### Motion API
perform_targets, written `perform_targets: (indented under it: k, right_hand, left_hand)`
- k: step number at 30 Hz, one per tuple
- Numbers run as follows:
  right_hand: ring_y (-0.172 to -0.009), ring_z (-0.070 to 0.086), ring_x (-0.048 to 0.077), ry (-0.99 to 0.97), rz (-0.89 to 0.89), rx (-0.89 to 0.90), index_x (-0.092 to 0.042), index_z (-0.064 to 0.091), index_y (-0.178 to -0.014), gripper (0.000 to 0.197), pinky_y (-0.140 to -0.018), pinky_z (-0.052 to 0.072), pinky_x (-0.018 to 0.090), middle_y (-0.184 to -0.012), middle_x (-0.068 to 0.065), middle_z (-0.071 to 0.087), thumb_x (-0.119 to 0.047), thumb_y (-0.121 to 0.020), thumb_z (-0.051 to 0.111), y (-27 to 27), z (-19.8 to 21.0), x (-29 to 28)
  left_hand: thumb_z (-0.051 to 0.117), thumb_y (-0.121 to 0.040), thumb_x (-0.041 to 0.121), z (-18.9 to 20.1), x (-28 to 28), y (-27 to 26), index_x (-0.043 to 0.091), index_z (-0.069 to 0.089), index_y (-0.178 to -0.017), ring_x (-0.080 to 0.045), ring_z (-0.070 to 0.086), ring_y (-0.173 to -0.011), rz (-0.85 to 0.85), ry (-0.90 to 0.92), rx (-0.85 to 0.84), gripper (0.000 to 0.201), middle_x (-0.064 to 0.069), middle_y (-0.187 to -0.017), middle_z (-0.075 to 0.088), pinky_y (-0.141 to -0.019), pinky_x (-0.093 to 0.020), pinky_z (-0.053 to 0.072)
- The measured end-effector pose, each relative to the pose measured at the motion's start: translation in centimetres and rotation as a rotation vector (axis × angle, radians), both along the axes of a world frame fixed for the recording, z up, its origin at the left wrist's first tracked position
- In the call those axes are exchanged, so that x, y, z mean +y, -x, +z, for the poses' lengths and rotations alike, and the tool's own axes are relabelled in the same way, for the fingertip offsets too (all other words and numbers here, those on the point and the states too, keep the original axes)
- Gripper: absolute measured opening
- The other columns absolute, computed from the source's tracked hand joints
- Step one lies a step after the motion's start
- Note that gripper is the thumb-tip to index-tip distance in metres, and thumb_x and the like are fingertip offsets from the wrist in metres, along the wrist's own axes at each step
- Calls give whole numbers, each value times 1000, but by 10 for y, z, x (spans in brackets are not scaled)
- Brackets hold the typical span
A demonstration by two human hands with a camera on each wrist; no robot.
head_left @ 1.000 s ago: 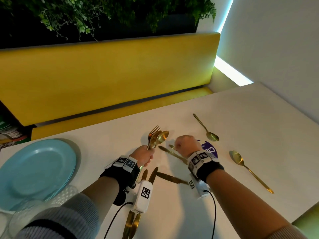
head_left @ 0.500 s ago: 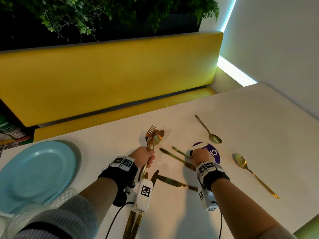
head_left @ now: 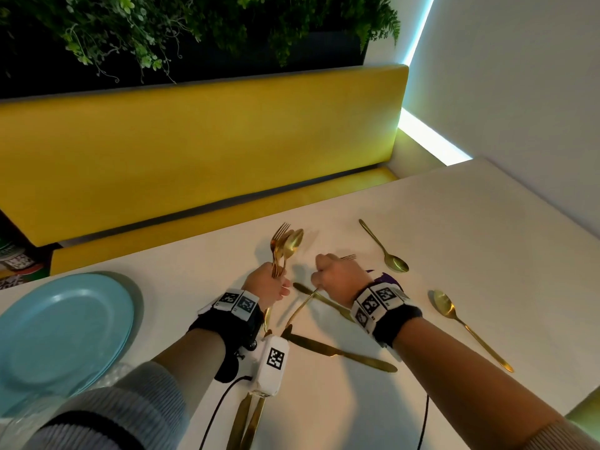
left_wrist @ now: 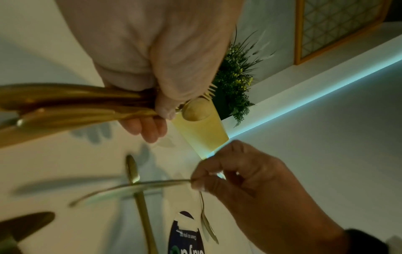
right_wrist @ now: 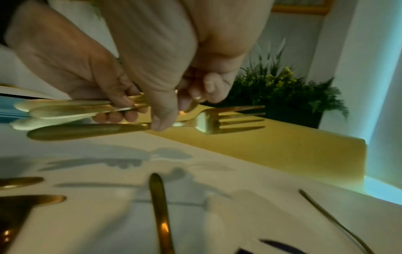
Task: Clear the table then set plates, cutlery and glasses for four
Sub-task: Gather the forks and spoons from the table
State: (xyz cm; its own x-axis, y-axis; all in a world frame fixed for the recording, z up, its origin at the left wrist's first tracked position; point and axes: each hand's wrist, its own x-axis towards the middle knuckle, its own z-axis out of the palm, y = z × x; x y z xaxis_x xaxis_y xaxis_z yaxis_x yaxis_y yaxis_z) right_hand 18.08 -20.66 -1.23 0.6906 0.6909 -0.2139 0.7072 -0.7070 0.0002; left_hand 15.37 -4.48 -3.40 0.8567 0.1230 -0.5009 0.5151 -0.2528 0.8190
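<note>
My left hand [head_left: 267, 282] grips a bundle of gold forks and spoons [head_left: 285, 245], heads up, above the white table [head_left: 470, 222]. Just to its right, my right hand [head_left: 337, 276] pinches a single gold fork [head_left: 300, 309] held off the table, tines [head_left: 349, 256] pointing away, handle slanting down toward me. The right wrist view shows that fork [right_wrist: 217, 118] level beside the bundle [right_wrist: 65, 106]. In the left wrist view the fork [left_wrist: 130, 186] hangs from my right fingers [left_wrist: 208, 173]. Two gold knives [head_left: 341, 352] [head_left: 328, 303] lie below my hands.
Two gold spoons [head_left: 384, 246] [head_left: 467, 329] lie on the table at the right. A purple sticker [head_left: 388, 278] shows behind my right wrist. Stacked blue plates [head_left: 61, 332] sit at the left, clear glassware [head_left: 19, 427] near them. More gold cutlery [head_left: 246, 423] lies under my left forearm. A yellow bench [head_left: 194, 151] runs behind.
My right hand dropped from beside the bundle to the table near the sticker, took hold of a fork and has lifted it. The left hand has stayed put with its bundle.
</note>
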Motion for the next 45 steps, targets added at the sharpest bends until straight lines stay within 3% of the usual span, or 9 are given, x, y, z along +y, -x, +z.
perform_targets:
  k: [4,7,12,19,24,29,33,37,45]
  right_hand:
    - [-106,53,31,-30,100,44,-8,66,-111,25,-76,47,37,-114,14,54,-12,-92,52,3,8,19]
    - [-106,54,30,21,119,58,-11,65,-115,26,-79,49,36,-116,11,53,-14,-93,50,3,10,24]
    - [-105,52,29,56,163,27,-9,64,-115,27,-71,37,30,-115,12,52,-16,-95,46,3,11,24]
    - [-103,53,27,16,124,24,-9,65,-112,26,-73,41,31,-114,10,53,-19,-95,47,0,4,25]
    - [-108,56,19,-183,-164,51,-21,66,-111,25,-82,49,30,-116,0,57,-23,-94,48,-18,-7,10]
    - [-107,60,23,-52,-611,5,-17,63,-115,28,-87,51,33,-117,5,60,-19,-95,43,-58,-15,-28]
    - [-119,51,26,69,-906,51,-11,58,-121,31,-94,44,35,-124,10,59,-17,-95,41,-87,-28,-60]
    - [-118,51,32,143,-1029,211,-9,56,-125,35,-99,43,37,-129,16,53,-21,-96,41,-103,-41,-75]
    - [-106,62,27,66,-1101,175,-10,59,-118,27,-82,48,31,-115,12,64,-20,-97,44,-102,-59,-79]
  left_hand:
    - [43,-94,4,0,-7,5,4,55,-103,-15,56,-69,-152,15,34,15,-5,-79,60,-65,-22,47]
    - [44,-94,7,0,-7,7,10,58,-93,-21,64,-81,-237,-9,56,15,-8,-88,66,-79,-31,52]
    - [43,-96,1,2,-12,11,16,54,-81,-18,62,-82,-268,93,77,24,0,-82,61,-80,-28,50]
    - [42,-95,-4,-7,-16,8,13,53,-74,-10,55,-65,-229,107,75,29,0,-70,58,-60,-19,43]
    - [43,-94,-6,-9,-5,2,10,53,-81,-7,63,-55,-135,158,108,23,-4,-72,61,-58,-20,52]
    - [46,-97,13,-12,1,-8,7,57,-100,-8,59,-69,-7,0,62,13,2,-78,63,-66,-19,49]
    - [48,-97,17,-16,9,-15,8,58,-105,-12,62,-72,39,-12,91,16,2,-75,64,-67,-22,52]
    - [44,-98,19,-20,18,-20,11,55,-100,-13,60,-70,17,-34,91,14,2,-75,62,-63,-23,50]
    - [39,-100,20,-22,24,-32,12,54,-101,-8,53,-63,-42,-103,52,16,4,-72,57,-59,-18,42]
